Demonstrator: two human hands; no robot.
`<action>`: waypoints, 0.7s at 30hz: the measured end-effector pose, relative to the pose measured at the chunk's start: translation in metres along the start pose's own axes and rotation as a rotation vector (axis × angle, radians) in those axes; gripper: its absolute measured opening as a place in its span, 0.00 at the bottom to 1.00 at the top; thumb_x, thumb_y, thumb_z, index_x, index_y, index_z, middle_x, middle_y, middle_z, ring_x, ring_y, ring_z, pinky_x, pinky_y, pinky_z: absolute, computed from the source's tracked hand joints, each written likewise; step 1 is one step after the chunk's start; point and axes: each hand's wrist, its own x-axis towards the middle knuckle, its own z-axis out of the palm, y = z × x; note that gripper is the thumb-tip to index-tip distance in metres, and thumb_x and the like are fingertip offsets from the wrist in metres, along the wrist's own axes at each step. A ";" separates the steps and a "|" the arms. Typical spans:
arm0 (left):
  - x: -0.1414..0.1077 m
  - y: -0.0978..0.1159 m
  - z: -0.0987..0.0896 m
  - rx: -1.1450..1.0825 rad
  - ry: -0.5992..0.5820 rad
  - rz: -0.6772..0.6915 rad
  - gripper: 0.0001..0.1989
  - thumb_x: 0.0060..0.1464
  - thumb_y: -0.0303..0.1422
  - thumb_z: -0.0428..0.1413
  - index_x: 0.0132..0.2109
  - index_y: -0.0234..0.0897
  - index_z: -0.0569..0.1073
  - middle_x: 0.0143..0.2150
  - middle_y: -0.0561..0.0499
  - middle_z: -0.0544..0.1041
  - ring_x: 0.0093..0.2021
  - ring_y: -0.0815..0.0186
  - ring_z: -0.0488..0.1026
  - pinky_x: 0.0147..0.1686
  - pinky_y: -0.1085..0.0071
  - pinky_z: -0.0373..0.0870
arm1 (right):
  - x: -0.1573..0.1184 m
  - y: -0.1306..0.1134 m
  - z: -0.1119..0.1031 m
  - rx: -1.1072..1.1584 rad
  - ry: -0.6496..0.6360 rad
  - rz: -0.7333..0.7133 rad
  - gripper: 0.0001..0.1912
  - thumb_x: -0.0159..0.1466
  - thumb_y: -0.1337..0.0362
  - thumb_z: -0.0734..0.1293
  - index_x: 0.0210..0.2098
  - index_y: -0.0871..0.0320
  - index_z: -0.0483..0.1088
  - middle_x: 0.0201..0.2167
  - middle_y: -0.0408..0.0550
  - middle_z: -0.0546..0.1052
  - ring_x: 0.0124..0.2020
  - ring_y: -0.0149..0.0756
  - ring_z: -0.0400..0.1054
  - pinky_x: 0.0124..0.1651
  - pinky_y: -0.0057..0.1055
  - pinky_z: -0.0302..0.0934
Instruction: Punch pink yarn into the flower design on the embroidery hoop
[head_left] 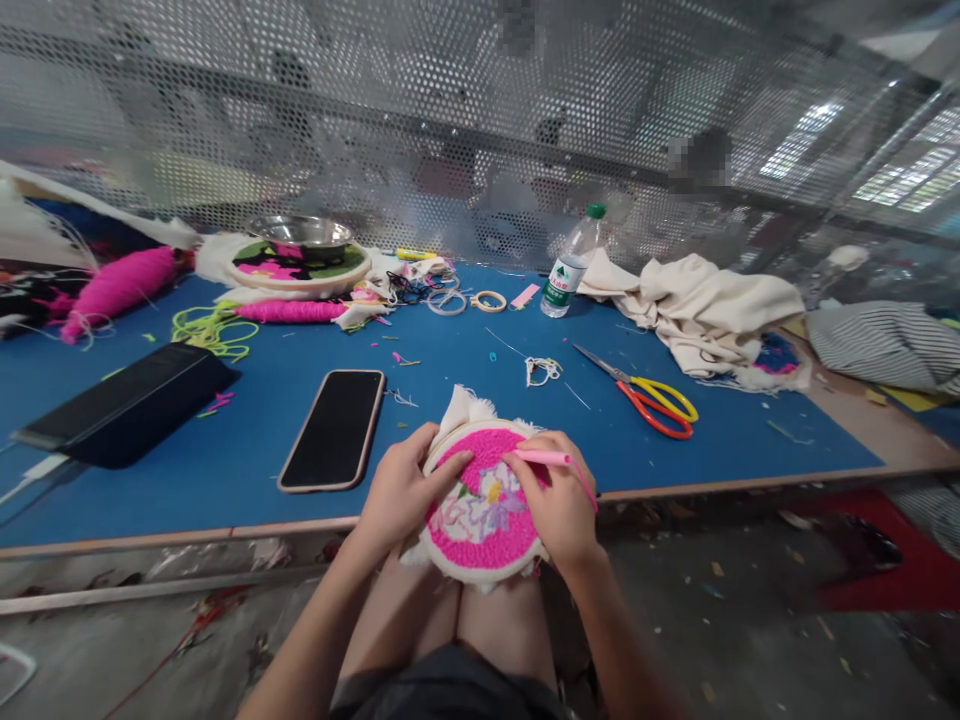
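My left hand grips hoop, right hand pinches pen; I'd keep cloth taut, pen upright imo.

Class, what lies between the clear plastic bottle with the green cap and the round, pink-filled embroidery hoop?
In the head view, a small tangle of mostly white thread lies on the blue tabletop between bottle and hoop.

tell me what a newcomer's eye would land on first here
Probably the round pale hoop of bright pink embroidery, low in the centre between the left hand and right hand, which also holds a slim pink pen-shaped tool. Next, the red-and-yellow-handled metal scissors, lying on the blue tabletop toward the right.
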 end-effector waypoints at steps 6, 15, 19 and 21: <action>0.001 -0.001 0.002 0.031 0.026 -0.026 0.20 0.57 0.47 0.52 0.28 0.38 0.57 0.23 0.58 0.59 0.25 0.70 0.60 0.26 0.72 0.50 | -0.004 0.004 -0.003 0.129 0.002 0.076 0.05 0.65 0.63 0.65 0.40 0.56 0.70 0.39 0.48 0.76 0.42 0.38 0.69 0.47 0.35 0.62; -0.002 0.001 0.003 0.080 0.069 -0.003 0.15 0.59 0.46 0.50 0.36 0.38 0.66 0.27 0.56 0.67 0.27 0.67 0.66 0.27 0.72 0.57 | 0.001 0.004 -0.001 0.122 -0.030 0.110 0.05 0.65 0.62 0.65 0.35 0.56 0.70 0.37 0.48 0.77 0.41 0.40 0.70 0.47 0.36 0.61; 0.002 0.010 0.001 0.329 0.237 0.178 0.22 0.59 0.43 0.52 0.55 0.35 0.66 0.45 0.43 0.73 0.44 0.57 0.69 0.44 0.62 0.64 | 0.003 0.005 -0.002 0.118 -0.064 0.133 0.06 0.65 0.61 0.64 0.35 0.56 0.70 0.38 0.49 0.77 0.42 0.41 0.70 0.48 0.36 0.61; 0.005 0.023 -0.002 0.344 0.208 0.333 0.25 0.59 0.42 0.53 0.60 0.36 0.64 0.51 0.41 0.71 0.51 0.54 0.66 0.51 0.58 0.62 | 0.004 0.003 -0.004 0.110 -0.085 0.144 0.07 0.65 0.60 0.64 0.35 0.56 0.71 0.39 0.49 0.77 0.43 0.41 0.70 0.48 0.37 0.61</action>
